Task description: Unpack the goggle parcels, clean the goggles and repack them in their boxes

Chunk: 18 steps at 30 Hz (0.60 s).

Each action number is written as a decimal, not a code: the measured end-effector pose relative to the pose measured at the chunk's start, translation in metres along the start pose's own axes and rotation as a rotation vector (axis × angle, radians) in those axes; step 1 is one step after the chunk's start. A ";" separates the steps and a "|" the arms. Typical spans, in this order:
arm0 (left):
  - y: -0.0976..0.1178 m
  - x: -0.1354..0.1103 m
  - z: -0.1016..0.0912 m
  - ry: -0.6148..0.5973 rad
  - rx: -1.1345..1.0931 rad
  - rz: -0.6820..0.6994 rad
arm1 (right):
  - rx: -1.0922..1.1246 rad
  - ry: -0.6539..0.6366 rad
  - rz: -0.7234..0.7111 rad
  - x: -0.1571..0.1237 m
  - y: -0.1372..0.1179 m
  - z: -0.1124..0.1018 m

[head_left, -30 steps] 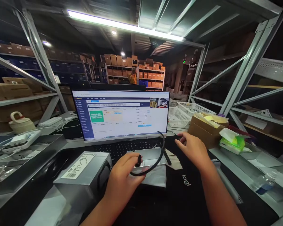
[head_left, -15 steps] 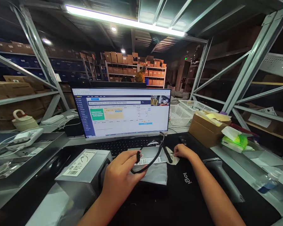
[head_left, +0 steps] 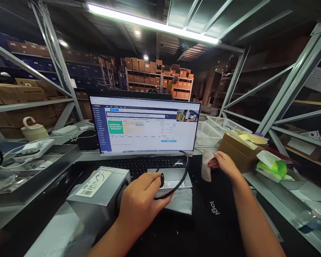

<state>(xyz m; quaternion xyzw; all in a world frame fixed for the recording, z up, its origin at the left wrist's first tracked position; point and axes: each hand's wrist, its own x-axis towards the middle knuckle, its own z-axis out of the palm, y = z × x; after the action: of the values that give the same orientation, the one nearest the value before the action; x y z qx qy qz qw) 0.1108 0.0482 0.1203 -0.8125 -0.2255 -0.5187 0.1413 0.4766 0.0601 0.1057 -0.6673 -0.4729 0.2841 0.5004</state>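
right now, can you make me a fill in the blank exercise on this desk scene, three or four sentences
1. The left hand holds a thin black ____-shaped headset.
2. The right hand grips a small pale ____.
3. The grey box by the left hand bears a white ____ on top.
4. The lit monitor stands behind the black ____.

Missing words: band; cloth; label; keyboard

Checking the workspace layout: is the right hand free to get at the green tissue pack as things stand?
Probably not at once: the right hand is holding a cloth. The tissue pack lies just beyond the cardboard box, with nothing on top.
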 end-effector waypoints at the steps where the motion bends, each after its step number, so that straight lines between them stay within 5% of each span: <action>1: 0.000 0.000 0.000 0.004 0.008 -0.004 | 0.055 0.000 -0.026 -0.005 -0.005 0.002; 9: -0.004 -0.006 0.003 0.027 0.090 -0.055 | 0.491 -0.298 -0.069 -0.051 -0.048 0.033; 14: -0.007 -0.012 0.006 0.014 0.131 -0.140 | 0.903 -0.376 -0.029 -0.085 -0.067 0.089; 18: -0.009 -0.014 0.009 -0.025 0.165 -0.138 | 0.822 -0.471 -0.203 -0.120 -0.072 0.129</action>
<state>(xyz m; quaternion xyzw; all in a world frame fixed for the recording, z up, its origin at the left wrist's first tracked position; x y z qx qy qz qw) 0.1083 0.0565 0.1042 -0.7872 -0.3244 -0.4966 0.1688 0.2947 0.0057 0.1177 -0.2823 -0.4845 0.5405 0.6272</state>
